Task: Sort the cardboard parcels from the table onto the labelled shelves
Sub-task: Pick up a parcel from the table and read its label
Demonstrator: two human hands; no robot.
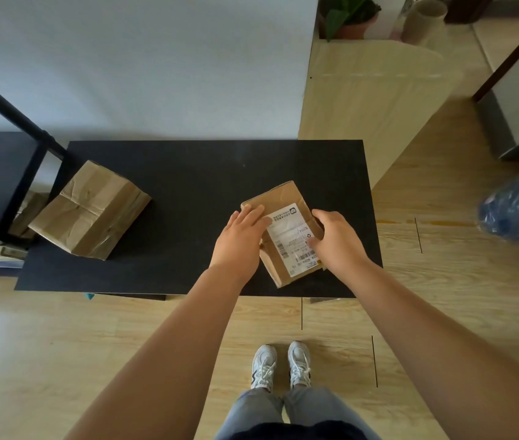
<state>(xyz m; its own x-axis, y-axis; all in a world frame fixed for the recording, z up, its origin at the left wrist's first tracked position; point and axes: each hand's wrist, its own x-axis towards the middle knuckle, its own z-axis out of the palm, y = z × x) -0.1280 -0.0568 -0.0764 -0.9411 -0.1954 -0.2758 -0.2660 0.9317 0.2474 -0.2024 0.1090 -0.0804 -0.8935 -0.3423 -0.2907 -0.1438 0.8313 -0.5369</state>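
**Both arms stretched forward, hands closed in from either side**

The person's two bare forearms reach forward and converge. The left hand (241, 236) lies palm down, fingers together and nearly straight, pointing ahead and slightly right, its fingertips resting on top of the small parcel (286, 231). The right hand (336, 239) comes in from the opposite side, thumb laid over the parcel's top and fingers curled around its right edge. Both wrists are roughly level and straight.
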